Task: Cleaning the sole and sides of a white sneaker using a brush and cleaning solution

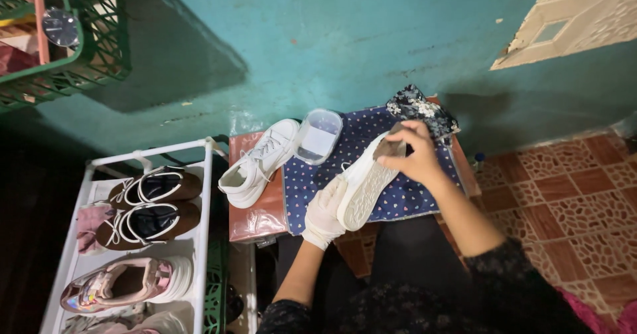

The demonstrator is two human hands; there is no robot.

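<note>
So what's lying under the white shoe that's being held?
Under the white shoe lies a blue dotted cloth on a small table. The shoe and hands hide the cloth's middle.

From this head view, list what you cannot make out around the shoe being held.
- Upper of the held white sneaker: turned away, only the sole shows.
- Thing under the right hand: mostly covered by its fingers.
- Left hand: wrapped in white cloth or a glove; unclear which.
- Clear container: contents too small.

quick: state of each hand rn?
Left hand: in a white glove, closed on the heel end of the white shoe, sole up.
Right hand: bare, closed on a small dark pad, pressed against the shoe's toe end.
</note>
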